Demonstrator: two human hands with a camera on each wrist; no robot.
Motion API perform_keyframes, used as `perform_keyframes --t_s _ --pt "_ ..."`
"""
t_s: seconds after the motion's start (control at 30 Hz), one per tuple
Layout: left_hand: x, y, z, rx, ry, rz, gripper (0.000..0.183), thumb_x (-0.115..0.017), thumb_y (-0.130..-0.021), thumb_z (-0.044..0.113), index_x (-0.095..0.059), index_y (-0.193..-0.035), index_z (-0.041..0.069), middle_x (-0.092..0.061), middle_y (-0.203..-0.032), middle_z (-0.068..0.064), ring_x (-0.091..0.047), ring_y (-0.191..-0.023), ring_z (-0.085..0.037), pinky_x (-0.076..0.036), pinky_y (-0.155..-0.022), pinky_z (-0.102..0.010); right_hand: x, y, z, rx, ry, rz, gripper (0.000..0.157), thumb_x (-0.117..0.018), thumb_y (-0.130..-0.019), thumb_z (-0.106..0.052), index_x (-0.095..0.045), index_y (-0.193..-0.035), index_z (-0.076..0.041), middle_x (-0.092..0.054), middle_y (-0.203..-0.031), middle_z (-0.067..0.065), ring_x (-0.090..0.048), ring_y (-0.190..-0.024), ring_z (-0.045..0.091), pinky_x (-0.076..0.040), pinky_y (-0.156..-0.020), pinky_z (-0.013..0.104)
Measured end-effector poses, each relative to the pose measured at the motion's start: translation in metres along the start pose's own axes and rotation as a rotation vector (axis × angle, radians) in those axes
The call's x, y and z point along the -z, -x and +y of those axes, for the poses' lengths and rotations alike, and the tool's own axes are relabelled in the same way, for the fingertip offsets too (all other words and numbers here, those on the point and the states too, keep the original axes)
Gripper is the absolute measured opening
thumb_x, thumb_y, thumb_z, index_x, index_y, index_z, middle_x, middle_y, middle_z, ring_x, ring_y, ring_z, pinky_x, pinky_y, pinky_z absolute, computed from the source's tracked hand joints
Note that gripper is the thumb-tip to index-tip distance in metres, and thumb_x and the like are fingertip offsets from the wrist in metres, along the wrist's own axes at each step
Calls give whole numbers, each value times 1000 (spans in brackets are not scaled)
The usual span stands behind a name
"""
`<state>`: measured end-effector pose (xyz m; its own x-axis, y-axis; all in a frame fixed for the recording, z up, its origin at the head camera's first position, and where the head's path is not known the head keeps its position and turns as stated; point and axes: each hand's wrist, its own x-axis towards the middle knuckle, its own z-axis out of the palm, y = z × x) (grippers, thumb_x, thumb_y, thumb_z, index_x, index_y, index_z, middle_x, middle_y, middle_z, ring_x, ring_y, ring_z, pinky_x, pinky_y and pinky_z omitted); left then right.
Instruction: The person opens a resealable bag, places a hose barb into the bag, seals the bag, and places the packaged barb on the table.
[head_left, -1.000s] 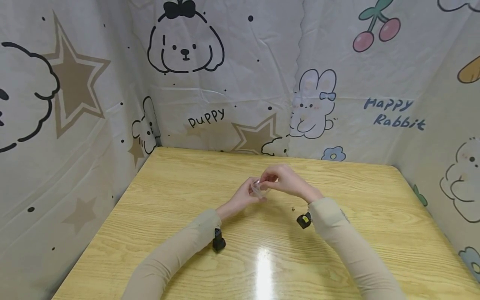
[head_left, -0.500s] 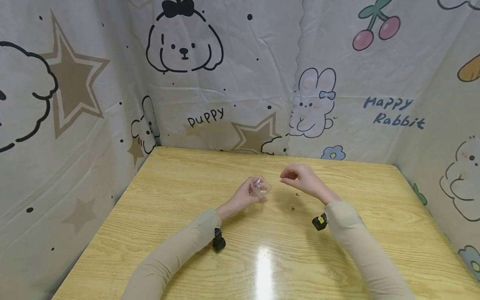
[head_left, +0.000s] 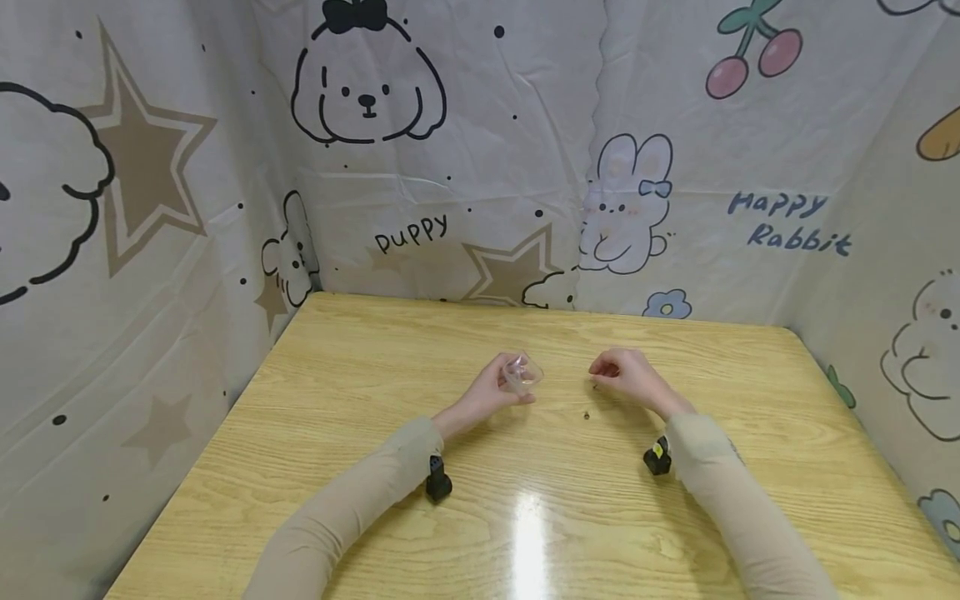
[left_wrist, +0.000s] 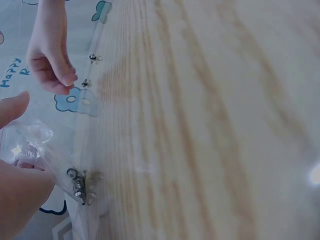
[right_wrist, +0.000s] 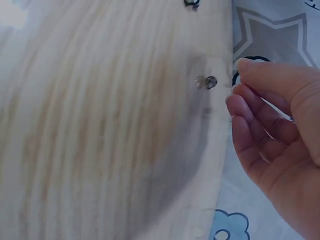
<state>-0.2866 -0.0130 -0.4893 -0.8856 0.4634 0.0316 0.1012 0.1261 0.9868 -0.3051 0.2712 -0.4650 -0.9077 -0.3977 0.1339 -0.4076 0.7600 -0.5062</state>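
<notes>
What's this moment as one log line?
left grip: holds clear container, metal parts inside | right grip: near two metal pieces on table

R fingers [right_wrist: 246, 140] off bag [head_left: 522, 373], now nr metal pc [right_wrist: 211, 82]

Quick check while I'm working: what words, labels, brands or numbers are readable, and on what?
"Puppy": printed cloth behind the table, below the dog drawing.
"Happy Rabbit": same cloth, right of the rabbit drawing.
Yellow patch on the right-wrist camera: any text is too small to read.
Clear plastic container: none readable.
</notes>
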Motion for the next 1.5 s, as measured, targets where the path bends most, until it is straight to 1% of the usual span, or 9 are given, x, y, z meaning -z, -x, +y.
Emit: perform_keyframes --t_s 0.17,0.33,0.53,0.67,0.9,1.0,1.1,1.33,1.5 --pt "0 0 0 11 0 6 61 -74 -86 3 -44 -139 5 -58 -137 -17 -52 -134 -32 -40 -117 -46 -1 3 5 -28 15 -46 8 -74 -87 -10 -74 -92 -4 -73 -85 6 -61 -76 10 -52 -69 23" --pt "1 0 1 13 3 3 60 -74 -86 2 -44 -139 6 -58 -137 -18 -52 -134 -32 -40 -117 -46 -3 5 8 -22 24 -81 6 -73 -88 -10 -74 -92 -6 -73 -86 6 -61 -76 9 -51 -68 22" --pt "1 2 2 7 0 2 62 -73 -87 3 -43 -141 6 -60 -136 -19 -53 -133 -33 -41 -116 -45 -5 6 10 -4 40 -72 4 -70 -89 -6 -73 -91 -6 -72 -86 6 -60 -76 9 -51 -68 22" --pt "0 2 3 12 8 6 63 -74 -87 3 -43 -142 6 -60 -136 -19 -52 -134 -33 -42 -116 -45 -5 6 9 8 59 -72 7 -67 -89 -3 -73 -88 -5 -71 -84 6 -60 -75 9 -51 -67 22" --pt "0 2 5 18 7 11 61 -73 -88 3 -42 -141 4 -59 -136 -20 -51 -135 -34 -38 -118 -48 -5 5 5 4 59 -83 3 -67 -87 -4 -69 -89 -3 -69 -81 4 -57 -73 9 -50 -65 21" --pt "0 2 6 19 6 17 61 -73 -87 3 -43 -140 4 -59 -137 -20 -51 -135 -34 -36 -119 -49 -4 3 -1 11 52 -65 4 -68 -86 -5 -68 -90 -4 -68 -81 2 -57 -73 9 -50 -66 21" --pt "-1 2 6 20 5 22 60 -73 -87 4 -43 -140 4 -59 -137 -19 -51 -136 -34 -36 -120 -49 -3 -1 -13 53 40 -34 4 -68 -85 -5 -68 -89 -5 -69 -80 2 -58 -73 8 -51 -66 22" --pt "0 2 4 16 8 27 60 -74 -87 4 -44 -139 6 -59 -136 -18 -50 -135 -34 -36 -119 -50 6 -11 -49 163 0 4 5 -68 -87 -9 -68 -89 -4 -70 -81 1 -60 -74 7 -55 -67 21" --pt "0 1 4 9 31 14 61 -73 -87 4 -43 -140 4 -59 -137 -19 -51 -134 -34 -41 -116 -47 10 -16 -75 232 -2 14 4 -70 -88 -9 -69 -91 -6 -70 -83 1 -62 -76 8 -57 -70 24"
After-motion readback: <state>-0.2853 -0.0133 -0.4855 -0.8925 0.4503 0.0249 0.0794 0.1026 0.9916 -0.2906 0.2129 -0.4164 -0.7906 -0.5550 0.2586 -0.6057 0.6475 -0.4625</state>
